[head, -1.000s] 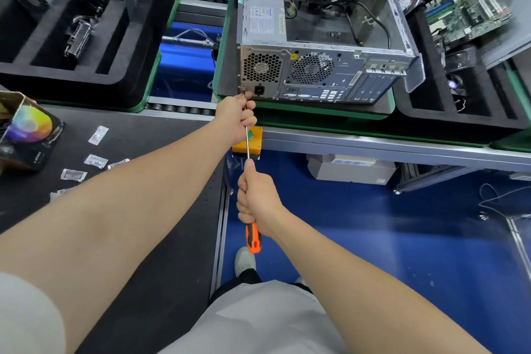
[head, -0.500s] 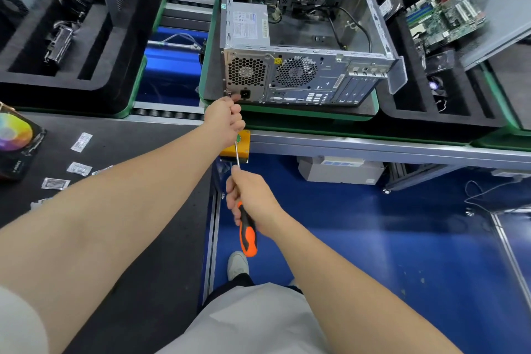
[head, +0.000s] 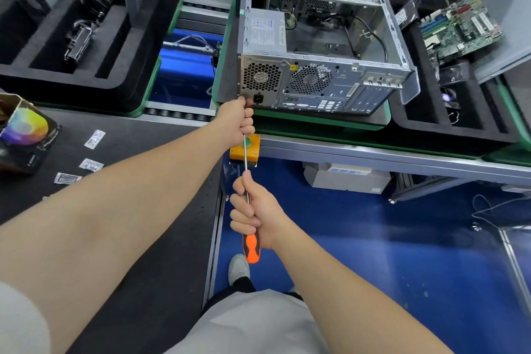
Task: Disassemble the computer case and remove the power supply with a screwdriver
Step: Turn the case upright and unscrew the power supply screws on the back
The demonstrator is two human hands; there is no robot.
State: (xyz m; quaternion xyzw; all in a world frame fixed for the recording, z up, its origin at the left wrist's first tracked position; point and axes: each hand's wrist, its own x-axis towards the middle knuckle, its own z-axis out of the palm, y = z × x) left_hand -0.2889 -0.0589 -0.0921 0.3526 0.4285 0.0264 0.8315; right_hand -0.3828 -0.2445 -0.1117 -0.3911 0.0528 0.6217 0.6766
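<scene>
Right hand [head: 255, 215] fisted round screwdriver [head: 246, 158] handle. Left hand [head: 235, 121] curled round shaft by hidden tip, nearer case [head: 316, 89]. Shaft points straight away toward power supply [head: 265, 34], case's near-left corner.

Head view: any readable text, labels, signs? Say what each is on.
No words or numbers read clearly.
Yellow warning triangle, a sign only: on the computer case rear panel, right of the power supply.
Power supply label: printed lines, too small to read.
Colour-wheel box: white print, blurred.
Packets on the black mat: print unreadable.
Motherboard: markings too small.
</scene>
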